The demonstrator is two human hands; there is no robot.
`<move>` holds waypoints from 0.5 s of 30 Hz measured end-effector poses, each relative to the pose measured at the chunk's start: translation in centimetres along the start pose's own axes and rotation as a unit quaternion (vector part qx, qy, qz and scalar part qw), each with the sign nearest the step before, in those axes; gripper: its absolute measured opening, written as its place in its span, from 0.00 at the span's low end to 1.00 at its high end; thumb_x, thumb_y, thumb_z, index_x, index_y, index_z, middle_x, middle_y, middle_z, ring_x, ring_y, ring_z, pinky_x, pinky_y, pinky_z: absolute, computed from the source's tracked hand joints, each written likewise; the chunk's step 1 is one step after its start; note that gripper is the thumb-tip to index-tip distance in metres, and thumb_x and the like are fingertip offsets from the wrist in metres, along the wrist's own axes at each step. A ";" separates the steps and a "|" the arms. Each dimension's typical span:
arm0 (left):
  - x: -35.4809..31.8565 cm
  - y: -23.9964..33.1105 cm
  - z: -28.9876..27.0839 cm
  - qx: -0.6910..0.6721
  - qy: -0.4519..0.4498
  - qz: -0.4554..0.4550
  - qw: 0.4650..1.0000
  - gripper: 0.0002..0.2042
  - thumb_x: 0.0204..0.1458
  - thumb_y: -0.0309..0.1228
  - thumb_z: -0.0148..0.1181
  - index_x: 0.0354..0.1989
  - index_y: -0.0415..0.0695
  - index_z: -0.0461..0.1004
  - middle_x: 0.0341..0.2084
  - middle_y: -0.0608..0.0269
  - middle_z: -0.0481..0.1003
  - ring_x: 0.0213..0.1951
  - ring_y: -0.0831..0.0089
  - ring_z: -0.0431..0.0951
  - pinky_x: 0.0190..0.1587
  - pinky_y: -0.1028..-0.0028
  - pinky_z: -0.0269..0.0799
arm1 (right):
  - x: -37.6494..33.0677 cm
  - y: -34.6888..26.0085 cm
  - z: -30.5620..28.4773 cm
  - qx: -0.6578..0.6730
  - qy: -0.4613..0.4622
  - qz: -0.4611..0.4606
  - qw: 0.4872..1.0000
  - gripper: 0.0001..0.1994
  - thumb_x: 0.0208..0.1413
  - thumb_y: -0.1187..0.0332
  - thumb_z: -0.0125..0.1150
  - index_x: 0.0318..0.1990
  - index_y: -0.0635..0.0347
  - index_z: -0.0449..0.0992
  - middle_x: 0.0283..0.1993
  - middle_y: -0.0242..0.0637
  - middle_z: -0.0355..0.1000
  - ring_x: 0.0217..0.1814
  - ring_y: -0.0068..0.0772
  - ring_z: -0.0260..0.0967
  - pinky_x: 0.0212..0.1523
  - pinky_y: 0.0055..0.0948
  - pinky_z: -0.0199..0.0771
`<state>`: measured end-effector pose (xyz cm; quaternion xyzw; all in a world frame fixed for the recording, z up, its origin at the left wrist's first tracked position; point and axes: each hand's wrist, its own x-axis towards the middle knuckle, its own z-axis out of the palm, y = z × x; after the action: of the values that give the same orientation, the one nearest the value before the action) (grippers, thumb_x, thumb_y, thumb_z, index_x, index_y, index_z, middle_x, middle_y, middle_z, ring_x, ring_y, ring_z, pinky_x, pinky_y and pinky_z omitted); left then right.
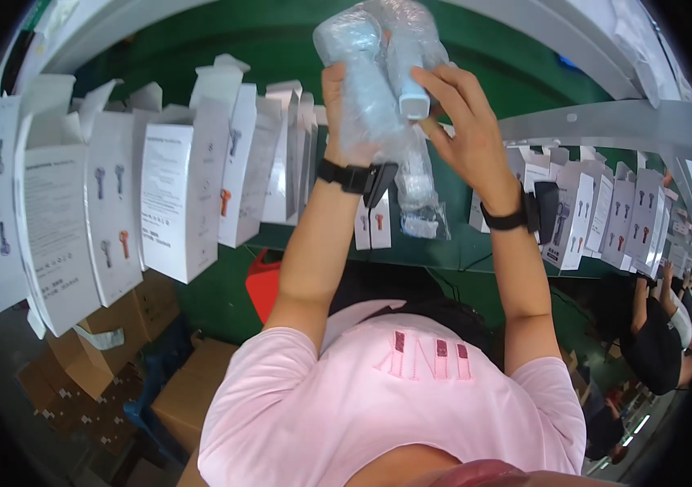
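My left hand (335, 101) is closed round the left side of a light-blue device in a clear plastic bag (362, 97); its shape resembles a handheld fan, and most of the fingers are hidden behind it. Beside it is a second bagged light-blue device (413, 89) with a squared handle end. My right hand (468, 122) pinches this one near that end, thumb below and fingers above. A little orange shows between the two bags. Below them another clear bag (417, 195) reaches down over the table; its contents are hard to make out.
White printed cartons with raised flaps (171, 195) stand in a row at left, and more cartons (573, 211) stand at right. A small white carton (373, 223) is on the green table (443, 253). Below left are a red stool (263, 284) and brown boxes (196, 381). Other people (659, 325) sit at far right.
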<state>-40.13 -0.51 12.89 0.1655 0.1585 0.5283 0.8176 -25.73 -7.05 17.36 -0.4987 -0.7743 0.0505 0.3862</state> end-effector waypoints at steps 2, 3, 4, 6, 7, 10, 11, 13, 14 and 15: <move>3.6 -1.1 -2.0 -0.134 -0.035 -0.056 0.989 0.30 0.47 0.46 0.53 0.58 0.41 0.65 0.50 0.53 0.71 0.51 0.57 0.73 0.53 0.60 0.71 | 0.1 1.7 0.4 0.023 -0.036 0.076 0.996 0.30 0.47 0.80 0.62 0.61 0.55 0.67 0.58 0.43 0.64 0.54 0.49 0.67 0.56 0.36 0.70; 5.3 -1.5 -2.7 -0.098 0.004 -0.050 0.994 0.30 0.47 0.48 0.52 0.56 0.42 0.68 0.49 0.54 0.73 0.49 0.58 0.74 0.49 0.58 0.72 | -0.2 2.4 0.7 -0.022 -0.021 0.078 0.996 0.30 0.48 0.80 0.61 0.62 0.54 0.66 0.61 0.44 0.62 0.56 0.50 0.66 0.57 0.37 0.68; 7.1 -1.8 -3.3 -0.059 0.046 -0.042 0.996 0.30 0.47 0.50 0.51 0.55 0.43 0.70 0.49 0.56 0.74 0.48 0.59 0.75 0.45 0.56 0.74 | -0.3 2.9 0.7 -0.064 -0.007 0.083 0.994 0.30 0.49 0.79 0.59 0.63 0.53 0.65 0.63 0.45 0.60 0.59 0.51 0.64 0.59 0.38 0.67; 9.6 -1.4 -4.6 0.044 0.051 -0.008 0.998 0.28 0.46 0.50 0.51 0.53 0.45 0.69 0.46 0.56 0.74 0.46 0.58 0.76 0.43 0.53 0.74 | -1.0 1.9 0.2 -0.048 0.006 0.125 0.991 0.29 0.50 0.78 0.59 0.63 0.55 0.65 0.65 0.48 0.59 0.62 0.53 0.62 0.61 0.39 0.64; 10.5 -1.1 -4.8 0.084 0.069 0.011 0.994 0.27 0.46 0.50 0.52 0.52 0.46 0.69 0.45 0.55 0.74 0.46 0.57 0.75 0.43 0.53 0.74 | -2.0 0.7 -0.5 -0.005 0.028 0.151 0.988 0.29 0.51 0.77 0.59 0.63 0.55 0.65 0.64 0.48 0.60 0.61 0.52 0.63 0.60 0.38 0.65; 8.9 -1.3 -2.4 -0.029 -0.136 0.003 0.990 0.30 0.43 0.46 0.55 0.54 0.43 0.65 0.47 0.56 0.71 0.50 0.60 0.72 0.50 0.61 0.72 | -4.7 -2.6 -3.2 0.080 0.099 0.247 0.961 0.27 0.50 0.76 0.63 0.60 0.60 0.68 0.56 0.47 0.68 0.53 0.43 0.70 0.54 0.32 0.68; 7.5 -1.2 -1.3 -0.020 -0.129 -0.010 0.991 0.30 0.43 0.46 0.55 0.54 0.43 0.65 0.47 0.56 0.71 0.50 0.60 0.72 0.50 0.61 0.72 | -5.3 -3.7 -3.7 0.110 0.137 0.243 0.954 0.25 0.48 0.76 0.65 0.57 0.62 0.71 0.51 0.45 0.70 0.49 0.38 0.70 0.51 0.30 0.69; 5.7 -2.7 0.6 0.089 -0.088 0.079 0.989 0.49 0.38 0.66 0.54 0.61 0.37 0.58 0.51 0.43 0.69 0.45 0.49 0.75 0.41 0.54 0.77 | -5.5 -4.5 -4.6 0.109 0.221 0.235 0.940 0.22 0.43 0.75 0.71 0.49 0.66 0.75 0.40 0.41 0.72 0.41 0.32 0.70 0.44 0.26 0.69; 3.0 -3.3 2.9 -0.047 -0.175 0.048 0.982 0.39 0.40 0.59 0.57 0.58 0.45 0.62 0.50 0.54 0.69 0.51 0.58 0.72 0.50 0.59 0.73 | -5.3 -4.8 -4.5 0.111 0.227 0.251 0.934 0.22 0.43 0.75 0.71 0.49 0.66 0.75 0.40 0.41 0.72 0.41 0.32 0.70 0.44 0.26 0.69; 1.5 -3.8 3.5 -0.041 -0.168 0.037 0.984 0.39 0.40 0.59 0.57 0.58 0.45 0.62 0.50 0.54 0.69 0.51 0.58 0.72 0.50 0.59 0.73 | -5.0 -5.0 -4.3 0.095 0.239 0.232 0.938 0.22 0.42 0.74 0.72 0.47 0.66 0.75 0.39 0.41 0.72 0.40 0.32 0.70 0.43 0.26 0.70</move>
<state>-34.91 -1.03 14.25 0.2243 -0.0092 0.5290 0.8184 -25.59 -14.94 19.89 -0.6227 -0.5134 0.0912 0.5834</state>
